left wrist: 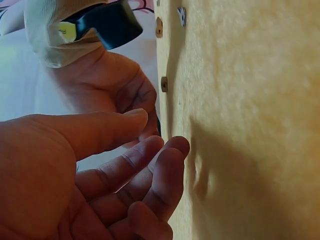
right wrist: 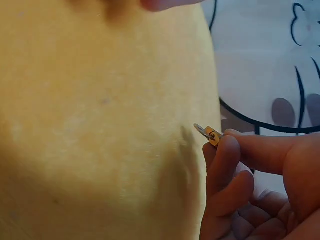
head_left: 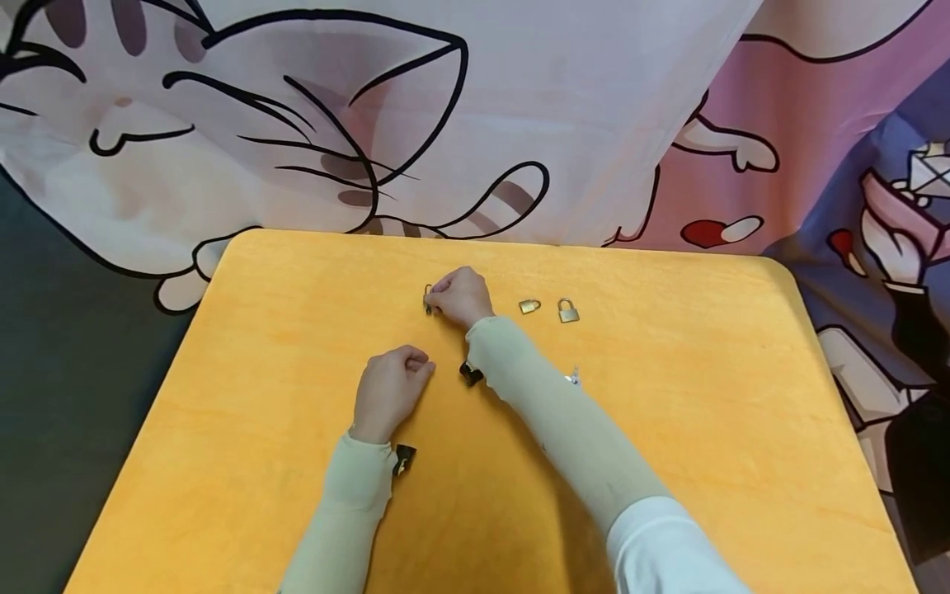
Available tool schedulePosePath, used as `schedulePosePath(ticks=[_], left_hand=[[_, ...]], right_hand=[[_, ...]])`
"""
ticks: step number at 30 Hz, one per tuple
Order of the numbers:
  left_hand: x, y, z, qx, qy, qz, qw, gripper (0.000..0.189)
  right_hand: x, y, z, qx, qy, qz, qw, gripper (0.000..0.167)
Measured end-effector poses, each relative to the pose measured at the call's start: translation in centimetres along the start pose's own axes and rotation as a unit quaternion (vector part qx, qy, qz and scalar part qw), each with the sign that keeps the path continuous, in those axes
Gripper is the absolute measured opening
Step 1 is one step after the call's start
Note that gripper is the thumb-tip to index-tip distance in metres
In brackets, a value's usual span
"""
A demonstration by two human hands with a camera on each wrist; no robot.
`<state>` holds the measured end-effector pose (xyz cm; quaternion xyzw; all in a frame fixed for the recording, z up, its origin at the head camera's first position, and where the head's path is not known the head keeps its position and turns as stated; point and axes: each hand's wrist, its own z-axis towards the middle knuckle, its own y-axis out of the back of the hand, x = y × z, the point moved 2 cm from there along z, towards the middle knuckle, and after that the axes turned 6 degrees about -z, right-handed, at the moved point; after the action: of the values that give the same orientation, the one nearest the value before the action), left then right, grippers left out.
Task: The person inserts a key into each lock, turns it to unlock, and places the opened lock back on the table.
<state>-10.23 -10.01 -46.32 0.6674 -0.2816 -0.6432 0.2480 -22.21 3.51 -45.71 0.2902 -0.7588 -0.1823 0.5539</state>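
Observation:
My right hand [head_left: 463,297] pinches a small brass padlock [right wrist: 213,137] between thumb and fingertips near the table's far edge. In the right wrist view its keyhole face and metal shackle show; whether it touches the tabletop I cannot tell. Nearer to me, over the table, my left hand [head_left: 389,392] holds nothing, its fingers loosely bent and the thumb apart from them in the left wrist view. To the right of my right hand lie two more padlocks: a smaller one [head_left: 529,306] on its side, and a larger one [head_left: 568,312] with its shackle pointing away from me.
Small silvery metal pieces [head_left: 574,379], perhaps keys, lie partly hidden behind my right forearm. All this is on a yellow wooden table [head_left: 705,396] with rounded far corners. Behind it hangs a cloth [head_left: 594,107] printed with cartoon figures.

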Motion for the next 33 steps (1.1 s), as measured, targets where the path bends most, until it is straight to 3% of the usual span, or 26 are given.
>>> schedulePosePath(ticks=[9,15,22,27,33], left_hand=[[0.3,0.1,0.0,-0.001,0.01,0.004,0.9999,0.019],[0.0,0.0,0.1,-0.004,0.004,0.003,1.0,0.019],[-0.5,-0.4,0.1,-0.006,-0.007,0.008,0.9999,0.015],[-1.3,-1.0,0.2,-0.004,-0.027,0.013,0.9995,0.011],[-2.3,-2.1,-0.1,0.018,-0.052,0.034,0.9979,0.011]], right_hand=[[-0.5,-0.8,0.6,0.001,-0.014,-0.007,0.9999,0.016],[-0.8,-0.5,0.7,-0.034,0.023,-0.092,0.9949,0.017],[-1.0,1.5,0.3,-0.05,0.056,-0.105,0.9916,0.014],[-1.6,3.6,0.4,-0.069,0.034,-0.157,0.9845,0.015],[-2.5,4.8,0.2,-0.058,0.016,-0.238,0.9693,0.02]])
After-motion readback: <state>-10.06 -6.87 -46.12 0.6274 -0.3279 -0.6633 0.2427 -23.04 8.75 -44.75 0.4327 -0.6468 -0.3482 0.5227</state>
